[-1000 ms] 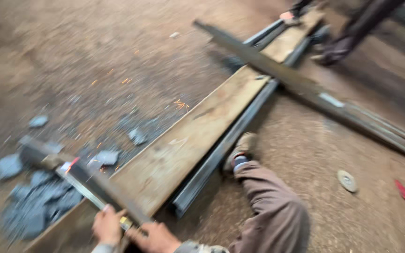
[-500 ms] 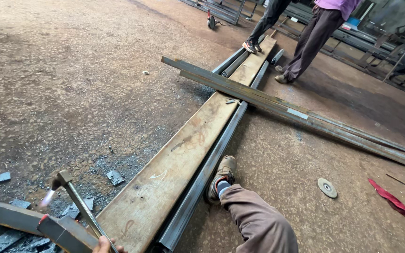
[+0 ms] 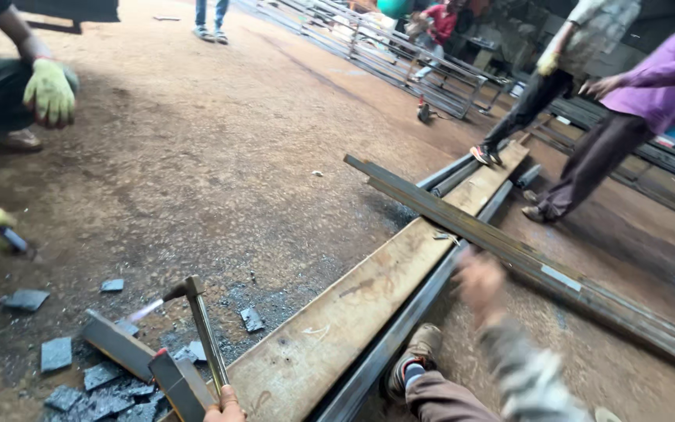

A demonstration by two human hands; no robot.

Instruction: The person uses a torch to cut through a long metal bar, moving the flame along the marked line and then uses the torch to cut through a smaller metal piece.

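Left hand (image 3: 226,405) closed on lit cutting torch (image 3: 201,328); right hand (image 3: 480,280) raised, blurred, apparently empty. Risk: flame beside steel offcut (image 3: 119,344), one-handed control, burn likely.

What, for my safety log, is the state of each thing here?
cutting torch: lit, flame at the tip, gripped by the left hand
right hand: raised, blurred, grip unclear
steel beam: lying flat on the floor
angle bar: resting across the steel beam
metal offcuts: scattered loose on the floor
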